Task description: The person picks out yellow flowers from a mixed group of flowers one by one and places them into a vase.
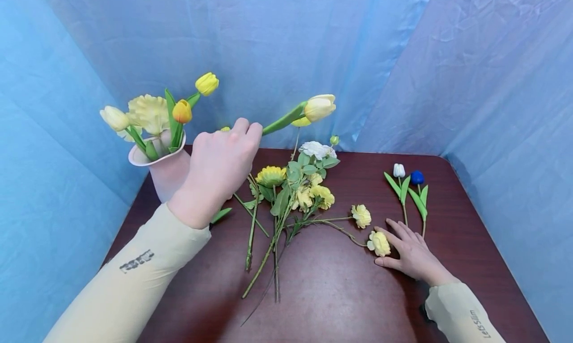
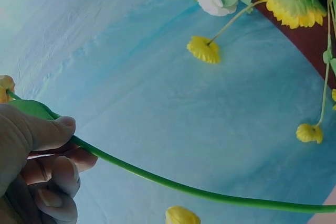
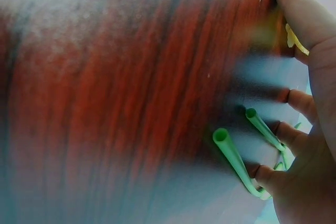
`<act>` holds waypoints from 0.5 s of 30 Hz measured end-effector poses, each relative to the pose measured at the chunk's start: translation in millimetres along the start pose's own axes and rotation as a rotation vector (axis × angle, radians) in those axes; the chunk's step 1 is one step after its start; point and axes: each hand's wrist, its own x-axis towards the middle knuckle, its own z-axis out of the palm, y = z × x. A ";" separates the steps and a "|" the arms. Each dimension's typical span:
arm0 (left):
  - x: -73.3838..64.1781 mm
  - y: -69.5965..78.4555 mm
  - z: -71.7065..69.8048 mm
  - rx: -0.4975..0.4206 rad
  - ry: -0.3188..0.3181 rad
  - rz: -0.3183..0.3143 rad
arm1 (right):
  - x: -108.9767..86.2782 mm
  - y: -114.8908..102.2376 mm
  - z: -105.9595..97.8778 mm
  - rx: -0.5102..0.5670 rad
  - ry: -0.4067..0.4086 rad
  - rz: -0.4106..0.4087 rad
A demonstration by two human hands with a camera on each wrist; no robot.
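My left hand (image 1: 226, 156) is raised beside the vase and pinches a pale yellow tulip (image 1: 320, 108) by its green stem, just below the bloom. In the left wrist view the long bare stem (image 2: 199, 190) runs off to the right from the thumb and fingers. A pale pink vase (image 1: 166, 176) stands left of this hand, holding several tulips and a ruffled pale yellow flower (image 1: 149, 113). On the table my right hand (image 1: 414, 251) rests with its fingers spread, around a small pale yellow flower (image 1: 379, 243); whether the fingers touch it I cannot tell.
A loose pile of long-stemmed flowers lies mid-table, with a yellow sunflower-like bloom (image 1: 271, 176) and a white flower (image 1: 315, 149). A white tulip (image 1: 399, 171) and a blue tulip (image 1: 417, 177) lie beyond the right hand. Blue curtains (image 1: 286, 44) surround the dark wooden table (image 1: 331, 283).
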 end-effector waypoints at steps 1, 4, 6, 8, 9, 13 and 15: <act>0.9 -1.8 -1.6 -0.001 -0.002 -0.004 | 0.0 0.3 0.5 0.002 -0.001 0.002; 4.3 -8.4 -7.1 -0.012 0.011 -0.019 | -0.4 1.6 1.7 0.009 -0.004 0.006; 7.1 -14.0 -10.7 -0.021 0.030 -0.031 | -0.8 2.2 2.1 0.011 -0.007 0.011; 9.6 -20.3 -14.1 -0.032 0.053 -0.045 | -0.6 1.9 1.7 0.013 -0.011 0.012; 10.9 -23.5 -15.5 -0.037 0.064 -0.053 | -0.7 1.7 1.5 0.012 -0.013 0.013; 15.6 -36.8 -19.3 -0.055 0.077 -0.096 | -0.8 0.4 0.6 0.008 -0.012 0.015; 16.9 -44.2 -19.9 -0.070 0.072 -0.121 | -1.1 0.2 1.0 0.006 -0.012 0.017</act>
